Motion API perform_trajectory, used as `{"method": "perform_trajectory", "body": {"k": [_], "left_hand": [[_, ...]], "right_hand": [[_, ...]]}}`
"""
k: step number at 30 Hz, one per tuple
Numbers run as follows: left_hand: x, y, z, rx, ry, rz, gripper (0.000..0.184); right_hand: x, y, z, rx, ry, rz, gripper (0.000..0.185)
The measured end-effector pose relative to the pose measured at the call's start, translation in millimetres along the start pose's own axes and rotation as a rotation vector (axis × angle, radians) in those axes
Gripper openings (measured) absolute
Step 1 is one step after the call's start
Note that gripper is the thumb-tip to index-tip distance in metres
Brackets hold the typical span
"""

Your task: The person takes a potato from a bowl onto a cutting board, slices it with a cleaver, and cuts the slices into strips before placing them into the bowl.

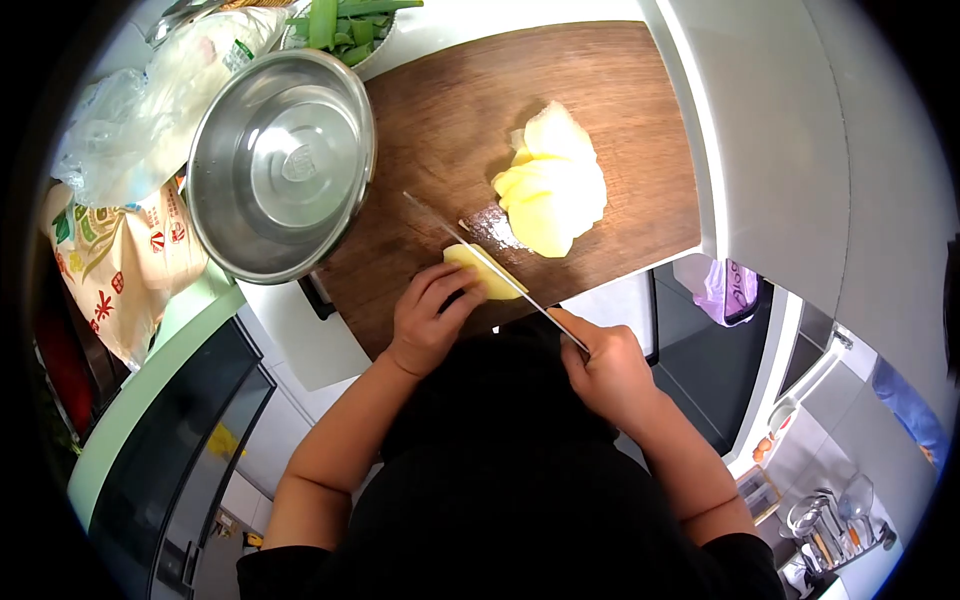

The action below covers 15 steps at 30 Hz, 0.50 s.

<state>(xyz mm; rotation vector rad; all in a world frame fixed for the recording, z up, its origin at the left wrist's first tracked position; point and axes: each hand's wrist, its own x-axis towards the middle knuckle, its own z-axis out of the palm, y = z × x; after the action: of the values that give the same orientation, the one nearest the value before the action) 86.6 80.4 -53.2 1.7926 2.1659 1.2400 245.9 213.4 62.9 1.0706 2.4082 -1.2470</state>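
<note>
Your left grip [432,318], centre of frame, a little below middle: fingers curled, holding the yellow piece [482,280] on the wooden board [640,90]. Your right grip [612,372], right of it and lower: closed around the handle of the knife [450,230]. Blade slants from upper left to lower right, over the yellow piece, yellow visible along both sides of it; depth of cut cannot be told. Yellow slices [555,200] heaped and overlapping, upper centre-right, apart from the blade. Wet patch [492,228] between heap and blade. Steel basin [235,130] upper left, beside the board's left edge. Dish of cut greens [350,30] at top, on the white table [450,18].
</note>
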Motion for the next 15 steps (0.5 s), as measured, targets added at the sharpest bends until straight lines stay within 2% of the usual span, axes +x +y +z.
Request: {"method": "perform_trajectory", "body": {"k": [7,15], "left_hand": [[-2.2,-1.7,-0.2,-0.020,0.011,0.006,0.025],[0.8,0.7,-1.6,-0.028,0.034,-0.017,0.024]], "right_hand": [[24.1,4.5,17.2,-0.065,-0.041,0.044,0.029],[4.6,4.3,12.4,0.054,0.100,-0.034,0.033]]}}
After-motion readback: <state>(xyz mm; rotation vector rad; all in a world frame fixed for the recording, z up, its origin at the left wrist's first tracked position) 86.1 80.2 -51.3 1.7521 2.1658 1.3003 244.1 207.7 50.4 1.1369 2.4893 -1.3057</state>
